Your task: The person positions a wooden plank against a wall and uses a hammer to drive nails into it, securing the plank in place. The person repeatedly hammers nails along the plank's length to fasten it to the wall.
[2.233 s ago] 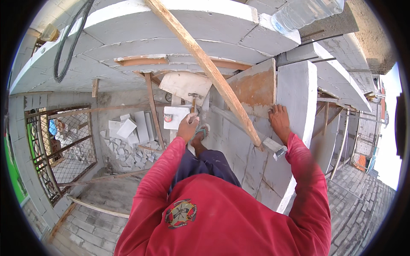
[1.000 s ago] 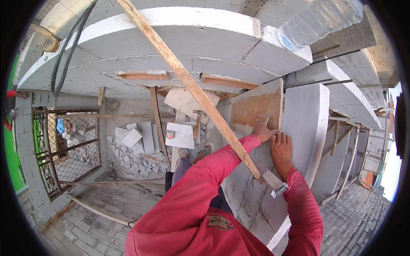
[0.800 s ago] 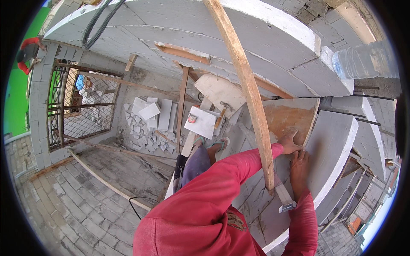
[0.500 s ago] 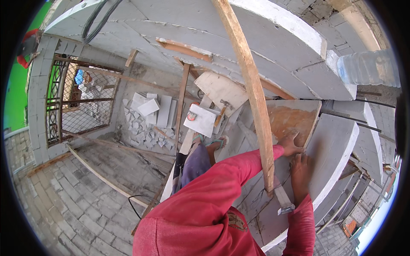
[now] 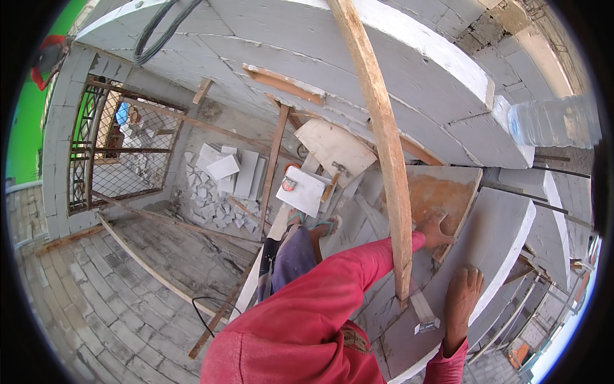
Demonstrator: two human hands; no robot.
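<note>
Panel (image 5: 427,187) left of wall (image 5: 497,221), perhaps touching

Brown-stained board (image 5: 430,194) beside grey block wall (image 5: 497,221)

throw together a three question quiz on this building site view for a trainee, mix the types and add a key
1. Multiple choice. What does the left hand touch?
a) the clear plastic bottle
b) the brown-stained board
c) the black cable loop

2. True or false: the right hand is holding the hammer.

3. Fill the gap: the small round container rests on a flat ____ slab.

Key: 1. b; 2. false; 3. white
</note>
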